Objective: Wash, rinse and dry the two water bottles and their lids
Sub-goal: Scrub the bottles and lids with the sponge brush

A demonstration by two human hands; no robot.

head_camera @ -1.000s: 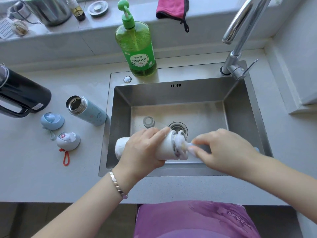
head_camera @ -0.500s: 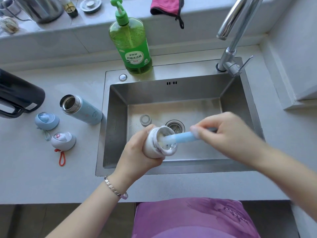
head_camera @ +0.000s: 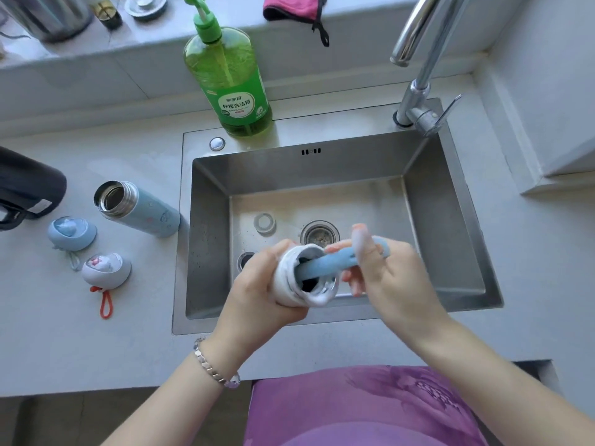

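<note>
My left hand (head_camera: 260, 294) grips a white water bottle (head_camera: 294, 278) over the sink's front edge, its soapy mouth tilted up toward me. My right hand (head_camera: 389, 275) holds the blue handle of a bottle brush (head_camera: 335, 263), whose head is inside the bottle's mouth. A light blue bottle (head_camera: 141, 209) lies open on the counter left of the sink. Near it sit a blue lid (head_camera: 71, 232) and a white lid (head_camera: 106, 271) with a red loop.
The steel sink (head_camera: 450, 239) has a drain (head_camera: 319, 233) and a small clear ring (head_camera: 264, 223) on its floor. A green dish soap bottle (head_camera: 230, 82) stands behind it, the faucet (head_camera: 421, 75) at right. A black jug (head_camera: 29, 188) lies at far left; a pink cloth (head_camera: 294, 8) hangs on the sill.
The white bottle has turned from lying sideways to mouth facing up toward me. The brush has gone deeper into the bottle, and my right hand has moved closer to its mouth.
</note>
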